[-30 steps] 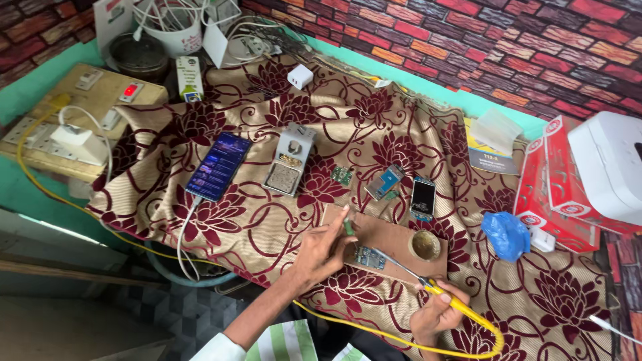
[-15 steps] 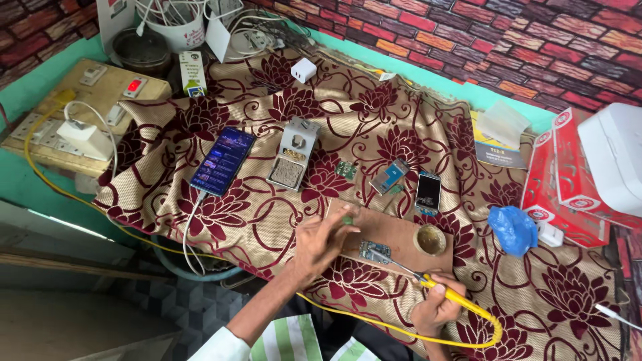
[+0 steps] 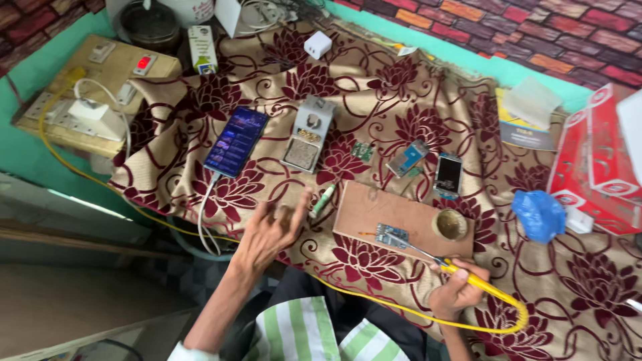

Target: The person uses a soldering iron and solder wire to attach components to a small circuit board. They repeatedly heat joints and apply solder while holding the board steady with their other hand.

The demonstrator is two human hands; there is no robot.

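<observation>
Fingers (image 3: pixel 461 275) of the right hand (image 3: pixel 455 294) pinch the yellow-handled soldering iron (image 3: pixel 468 277), tip at the small circuit board (image 3: pixel 391 235); left hand (image 3: pixel 271 230) lifted, spread; bracing the board seems advisable.

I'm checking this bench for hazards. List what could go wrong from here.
1. The right hand holds a yellow soldering iron with its tip at the small circuit board on the wooden block; a slip could likely scorch the floral cloth.
2. The yellow cord loops near that hand and might snag.
3. The left hand hovers open beside a green pen-like tool and could knock it.
</observation>
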